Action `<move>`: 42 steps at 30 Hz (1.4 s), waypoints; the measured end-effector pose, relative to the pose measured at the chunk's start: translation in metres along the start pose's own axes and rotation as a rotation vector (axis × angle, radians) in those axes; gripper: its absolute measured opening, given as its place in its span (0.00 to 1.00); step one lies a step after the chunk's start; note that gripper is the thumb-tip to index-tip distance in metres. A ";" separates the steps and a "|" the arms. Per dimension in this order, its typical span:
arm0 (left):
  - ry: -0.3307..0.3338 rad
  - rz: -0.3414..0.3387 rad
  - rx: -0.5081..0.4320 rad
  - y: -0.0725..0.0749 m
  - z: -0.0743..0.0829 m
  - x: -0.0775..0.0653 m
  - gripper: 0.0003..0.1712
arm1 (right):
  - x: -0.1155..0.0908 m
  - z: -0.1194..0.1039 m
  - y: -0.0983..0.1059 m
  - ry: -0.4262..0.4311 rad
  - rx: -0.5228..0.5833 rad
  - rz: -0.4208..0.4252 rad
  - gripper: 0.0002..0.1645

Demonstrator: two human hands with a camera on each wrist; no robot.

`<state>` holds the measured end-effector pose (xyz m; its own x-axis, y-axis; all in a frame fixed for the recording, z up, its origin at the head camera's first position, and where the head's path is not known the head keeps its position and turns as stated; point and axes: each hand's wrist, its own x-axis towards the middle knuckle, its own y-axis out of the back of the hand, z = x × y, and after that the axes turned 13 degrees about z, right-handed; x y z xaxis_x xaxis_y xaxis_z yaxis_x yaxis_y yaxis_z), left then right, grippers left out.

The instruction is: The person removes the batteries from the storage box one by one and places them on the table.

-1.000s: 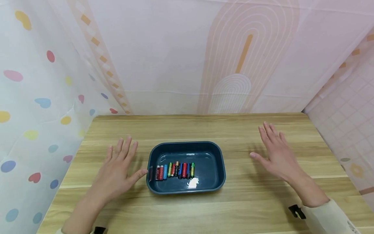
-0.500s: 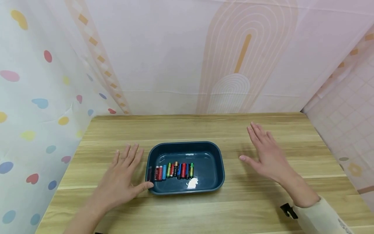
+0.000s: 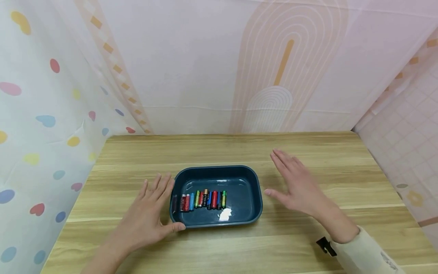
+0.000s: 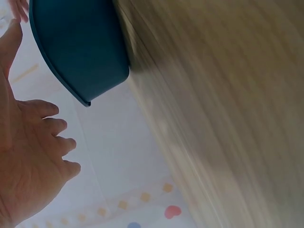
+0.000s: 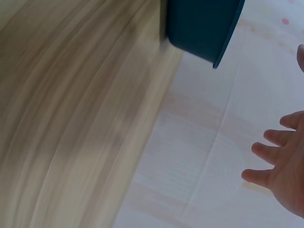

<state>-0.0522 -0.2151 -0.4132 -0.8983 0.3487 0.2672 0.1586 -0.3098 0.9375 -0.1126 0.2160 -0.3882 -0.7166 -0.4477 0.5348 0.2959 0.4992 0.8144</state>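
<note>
A dark blue rectangular tray (image 3: pixel 243 201) with rounded corners sits on the table, its outer wall showing in the left wrist view. Several batteries (image 3: pixel 214 199) in red, blue, green and black lie side by side in its left half. My left hand (image 3: pixel 145 219) is at the tray's left end, fingers extended and thumb by the front left corner. Whether it touches the rim cannot be told; the left wrist view shows the hand (image 4: pixel 33 147) beside the wall. Off the tray's right end hovers my right hand (image 3: pixel 297 186), its fingers straight and holding nothing.
The wooden table (image 3: pixel 222 253) extends on all sides of the tray. A patterned cloth (image 3: pixel 191 68) hangs along the back edge, with more cloth at left and right. A black strap end (image 3: pixel 326 246) sticks out by the right sleeve (image 3: pixel 362 251).
Both hands have moved inward: the left hand rightward and nearer to me against the tray's left end, the right hand leftward to near its right end. The tray and batteries stay put.
</note>
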 end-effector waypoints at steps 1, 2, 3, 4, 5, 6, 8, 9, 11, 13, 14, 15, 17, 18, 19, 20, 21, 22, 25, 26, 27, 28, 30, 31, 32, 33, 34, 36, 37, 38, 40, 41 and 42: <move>0.004 -0.009 -0.003 -0.001 0.001 0.000 0.73 | 0.001 -0.002 -0.001 0.003 0.005 -0.006 0.61; 0.008 -0.017 -0.006 -0.001 0.001 0.000 0.73 | 0.002 -0.004 -0.002 0.007 0.008 -0.011 0.61; 0.011 -0.024 -0.007 -0.001 0.002 0.000 0.74 | 0.003 -0.006 -0.004 0.009 0.011 -0.017 0.61; 0.015 -0.031 -0.008 -0.002 0.002 0.000 0.74 | 0.004 -0.008 -0.005 0.012 0.013 -0.024 0.61; 0.017 -0.037 -0.012 -0.002 0.002 0.000 0.74 | 0.006 -0.010 -0.006 0.013 0.019 -0.028 0.61; 0.022 -0.043 -0.017 -0.002 0.003 0.000 0.74 | 0.007 -0.012 -0.007 0.016 0.024 -0.033 0.60; 0.025 -0.049 -0.024 -0.002 0.003 0.000 0.73 | 0.009 -0.017 -0.010 0.021 0.038 -0.042 0.59; 0.027 -0.051 -0.030 -0.002 0.003 0.000 0.73 | 0.010 -0.019 -0.011 0.026 0.046 -0.046 0.59; 0.029 -0.049 -0.038 -0.002 0.004 0.000 0.72 | 0.013 -0.023 -0.014 0.031 0.064 -0.056 0.58; 0.026 -0.042 -0.041 -0.003 0.004 0.000 0.72 | 0.015 -0.026 -0.017 0.036 0.073 -0.071 0.57; 0.024 -0.036 -0.042 -0.003 0.004 0.000 0.71 | 0.016 -0.028 -0.018 0.037 0.074 -0.080 0.57; 0.020 -0.032 -0.043 -0.003 0.004 -0.001 0.71 | 0.017 -0.030 -0.020 0.035 0.080 -0.089 0.57; 0.014 -0.023 -0.041 -0.003 0.005 -0.002 0.69 | 0.018 -0.034 -0.022 0.027 0.086 -0.110 0.56; 0.012 -0.018 -0.042 -0.003 0.004 -0.002 0.69 | 0.019 -0.035 -0.024 0.025 0.086 -0.120 0.56; 0.013 -0.018 -0.042 -0.003 0.004 -0.002 0.69 | 0.020 -0.037 -0.026 0.022 0.088 -0.128 0.56; 0.014 -0.018 -0.041 -0.003 0.004 -0.002 0.68 | 0.020 -0.039 -0.027 0.020 0.090 -0.138 0.56; 0.016 -0.018 -0.041 -0.003 0.004 -0.002 0.68 | 0.021 -0.040 -0.029 0.020 0.091 -0.146 0.56; 0.019 -0.020 -0.041 -0.003 0.004 -0.002 0.67 | 0.022 -0.042 -0.031 0.021 0.092 -0.152 0.56; 0.027 -0.025 -0.044 -0.003 0.004 -0.002 0.67 | 0.023 -0.045 -0.036 0.018 0.102 -0.168 0.55; 0.029 -0.025 -0.044 -0.004 0.004 -0.002 0.67 | 0.023 -0.046 -0.038 0.015 0.107 -0.174 0.55; 0.032 -0.025 -0.045 -0.004 0.004 -0.002 0.67 | 0.024 -0.047 -0.039 0.011 0.119 -0.178 0.54; 0.035 -0.027 -0.045 -0.004 0.004 -0.002 0.67 | 0.024 -0.048 -0.041 0.006 0.130 -0.183 0.54; 0.036 -0.026 -0.045 -0.004 0.004 -0.002 0.67 | 0.025 -0.050 -0.044 -0.004 0.155 -0.194 0.53; 0.039 -0.030 -0.045 -0.004 0.004 -0.001 0.67 | 0.026 -0.050 -0.045 -0.008 0.169 -0.199 0.52; 0.039 -0.029 -0.043 -0.004 0.004 -0.001 0.67 | 0.027 -0.051 -0.047 -0.012 0.182 -0.205 0.52; 0.039 -0.030 -0.045 -0.004 0.004 -0.001 0.67 | 0.027 -0.052 -0.049 -0.016 0.193 -0.211 0.51; 0.040 -0.031 -0.043 -0.003 0.004 -0.001 0.67 | 0.028 -0.052 -0.050 -0.019 0.199 -0.218 0.51; 0.040 -0.031 -0.045 -0.003 0.004 -0.001 0.68 | 0.029 -0.054 -0.054 -0.032 0.213 -0.236 0.51; 0.042 -0.035 -0.046 -0.003 0.004 -0.001 0.68 | 0.030 -0.055 -0.056 -0.040 0.218 -0.246 0.50; 0.042 -0.036 -0.046 -0.003 0.004 -0.001 0.69 | 0.030 -0.056 -0.058 -0.049 0.221 -0.257 0.50; 0.047 -0.044 -0.048 -0.004 0.004 -0.001 0.69 | 0.031 -0.057 -0.062 -0.070 0.225 -0.279 0.50; 0.049 -0.046 -0.051 -0.004 0.005 -0.001 0.69 | 0.032 -0.058 -0.064 -0.081 0.229 -0.289 0.50; 0.051 -0.049 -0.051 -0.005 0.005 -0.001 0.70 | 0.032 -0.059 -0.066 -0.090 0.229 -0.296 0.50</move>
<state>-0.0500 -0.2099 -0.4168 -0.9242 0.3198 0.2087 0.0941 -0.3390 0.9361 -0.1175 0.1251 -0.4113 -0.8056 -0.5354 0.2536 -0.0740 0.5156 0.8536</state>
